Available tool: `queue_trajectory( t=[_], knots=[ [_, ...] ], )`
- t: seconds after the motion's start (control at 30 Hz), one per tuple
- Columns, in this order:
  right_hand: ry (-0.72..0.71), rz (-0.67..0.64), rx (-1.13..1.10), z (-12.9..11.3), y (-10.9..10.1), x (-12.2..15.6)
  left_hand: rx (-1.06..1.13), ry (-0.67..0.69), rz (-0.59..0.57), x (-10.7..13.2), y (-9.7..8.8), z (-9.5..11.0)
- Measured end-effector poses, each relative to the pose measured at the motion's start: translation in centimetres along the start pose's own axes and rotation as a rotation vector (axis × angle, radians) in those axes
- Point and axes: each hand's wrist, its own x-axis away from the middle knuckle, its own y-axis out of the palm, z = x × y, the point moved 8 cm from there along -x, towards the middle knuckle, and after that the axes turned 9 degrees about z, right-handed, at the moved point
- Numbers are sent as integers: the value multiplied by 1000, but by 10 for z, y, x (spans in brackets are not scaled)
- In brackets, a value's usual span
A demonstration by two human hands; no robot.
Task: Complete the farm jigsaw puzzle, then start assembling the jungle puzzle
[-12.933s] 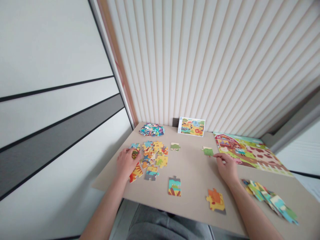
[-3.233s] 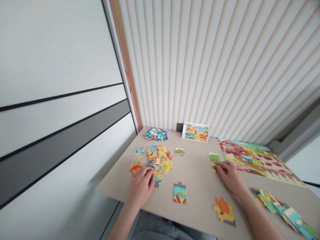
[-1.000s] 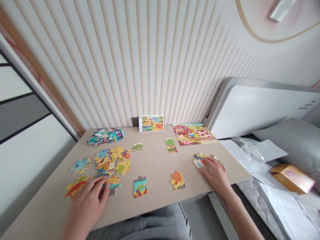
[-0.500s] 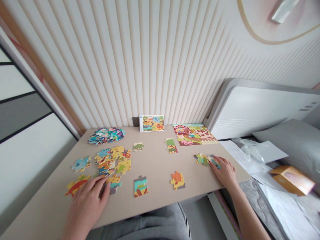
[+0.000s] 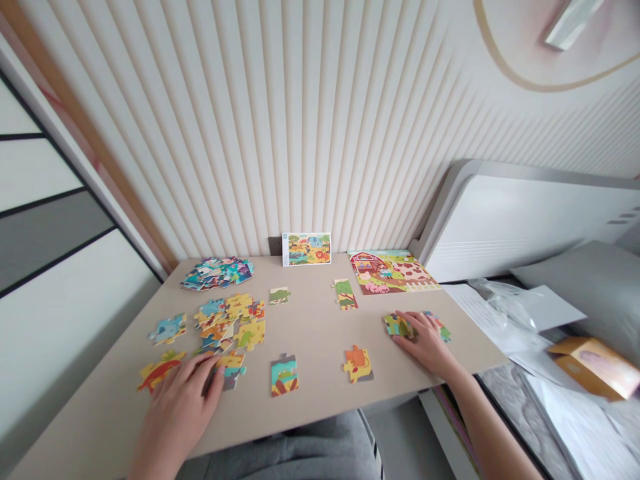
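Note:
My left hand (image 5: 181,393) lies at the front left of the table, fingers slightly bent and thumb apart. It rests among puzzle pieces, between a red-and-yellow piece (image 5: 160,372) and a yellow-and-grey piece (image 5: 234,369); what is under the palm is hidden. At the right, my right hand (image 5: 425,343) has its fingertips and thumb closed about a green-and-yellow puzzle piece (image 5: 394,324), partly covering it. Another piece (image 5: 443,328), blue, red and green, shows behind that hand. A crocodile piece (image 5: 284,375) and an orange-and-yellow piece (image 5: 358,365) lie between my hands.
A heap of yellow pieces (image 5: 233,322) and a teal-purple heap (image 5: 218,272) sit at left. A picture card (image 5: 307,249) leans on the wall (image 5: 310,133). A farm picture (image 5: 393,271) lies back right. Beyond the table's right edge is a bed with papers and an orange box (image 5: 595,367).
My right hand has shifted left from the blue piece onto the green-and-yellow one. These two pieces are now farther apart. My left hand stays in place; the view has shifted slightly.

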Motion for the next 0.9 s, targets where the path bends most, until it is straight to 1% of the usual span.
queue_trajectory(
  t=[0.07,0.1,0.17,0.2,0.23,0.27,0.33,0.4,0.47,0.57,0.67,0.8,0.9],
  knots=[
    [12,51,-18,-2,-6,-1,-2,-3,-11,0,1,0],
    [41,108,-10,3,-11,-2,1,-5,-17,0,1,0],
    [140,246,39,24,-26,-3,13,-8,-25,0,1,0],
    [200,298,75,38,-32,-3,19,-8,-26,0,1,0],
    [254,320,111,52,-36,-3,22,-10,-24,-1,1,0],
    [297,297,144,65,-36,-2,23,-12,-24,-1,1,0],
    [336,198,193,85,-31,-1,24,-13,-19,-1,0,0],
    [304,116,220,93,-25,2,28,-8,-16,-1,0,1],
    [222,91,232,88,-20,6,32,-5,-20,0,2,0],
    [104,44,219,71,-9,9,28,-14,-22,2,4,-2],
    [56,-10,176,54,2,9,36,-17,-23,3,6,-4],
    [-5,-4,135,35,7,6,38,-20,-23,2,6,-3],
    [-37,31,145,30,6,8,29,-39,-23,-1,1,2]
  ],
)
